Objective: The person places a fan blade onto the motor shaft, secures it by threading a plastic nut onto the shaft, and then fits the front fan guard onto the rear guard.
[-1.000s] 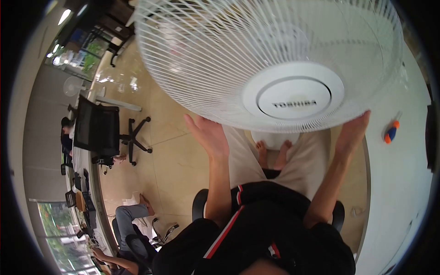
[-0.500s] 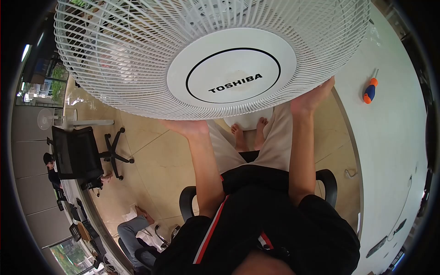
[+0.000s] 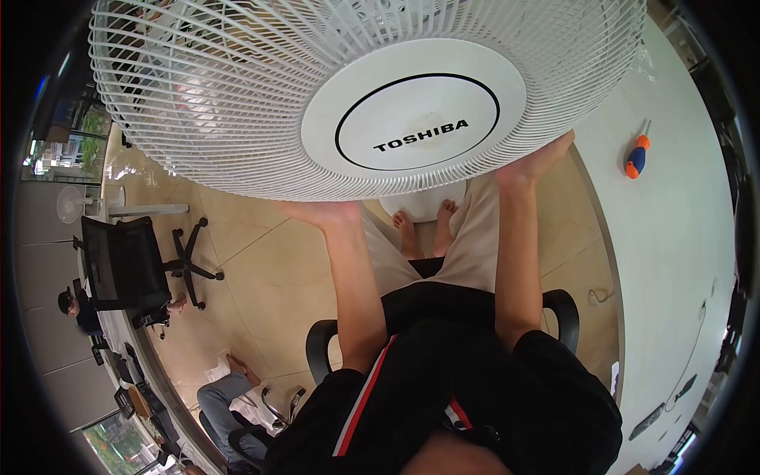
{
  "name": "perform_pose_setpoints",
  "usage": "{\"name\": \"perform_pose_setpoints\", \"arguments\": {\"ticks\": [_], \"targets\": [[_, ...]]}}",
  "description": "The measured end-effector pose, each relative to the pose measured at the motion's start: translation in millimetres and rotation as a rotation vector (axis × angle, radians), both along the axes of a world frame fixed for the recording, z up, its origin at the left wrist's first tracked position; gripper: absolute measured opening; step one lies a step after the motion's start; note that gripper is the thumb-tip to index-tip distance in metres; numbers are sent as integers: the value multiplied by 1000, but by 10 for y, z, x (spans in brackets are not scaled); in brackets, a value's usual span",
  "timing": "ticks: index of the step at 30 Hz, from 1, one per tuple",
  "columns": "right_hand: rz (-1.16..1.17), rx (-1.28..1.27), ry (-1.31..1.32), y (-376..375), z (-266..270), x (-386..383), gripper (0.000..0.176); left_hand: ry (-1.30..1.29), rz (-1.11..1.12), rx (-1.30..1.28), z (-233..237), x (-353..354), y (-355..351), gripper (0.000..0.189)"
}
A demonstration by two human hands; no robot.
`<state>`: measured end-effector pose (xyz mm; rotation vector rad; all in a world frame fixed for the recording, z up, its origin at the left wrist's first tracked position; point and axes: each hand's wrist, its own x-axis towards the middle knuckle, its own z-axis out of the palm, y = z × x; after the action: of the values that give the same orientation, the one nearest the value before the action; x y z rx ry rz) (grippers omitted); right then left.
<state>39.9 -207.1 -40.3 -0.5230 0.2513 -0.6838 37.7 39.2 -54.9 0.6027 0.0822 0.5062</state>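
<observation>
A large white fan grille (image 3: 413, 104) fills the top of the view, its centre disc lettered TOSHIBA. My left hand (image 3: 328, 212) is against the grille's lower left edge, and its fingers go out of sight behind the wires. At the lower right edge, my right hand (image 3: 532, 164) grips the rim from below; those fingertips are hidden too. Beneath the grille, a white round base (image 3: 423, 203) shows on the floor by my bare feet. Whether a stand joins it to the grille is hidden.
To the right runs a long white table (image 3: 661, 261) bearing an orange and blue screwdriver (image 3: 636, 157) and a dark cable (image 3: 685, 388). A black office chair (image 3: 127, 261) stands at left. Seated people are along the left side, one with grey trousers (image 3: 219, 408).
The grille has turned or tilted slightly, its TOSHIBA disc shifting a little right and up. Both hands stay at its lower edge. The room has slid slightly left in view.
</observation>
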Motion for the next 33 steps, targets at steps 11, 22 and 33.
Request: {"name": "perform_pose_setpoints", "arguments": {"ticks": [11,22,33], "targets": [[-35,24,53,7,7,18,52,38,82,19,-15,42,-6,57],[-53,-23,29,-81,-129,55,52,17,79,44,-21,31,-17,56],[-88,-14,50,-94,-148,99,51,16,100,61,10,23,-58,57]]}}
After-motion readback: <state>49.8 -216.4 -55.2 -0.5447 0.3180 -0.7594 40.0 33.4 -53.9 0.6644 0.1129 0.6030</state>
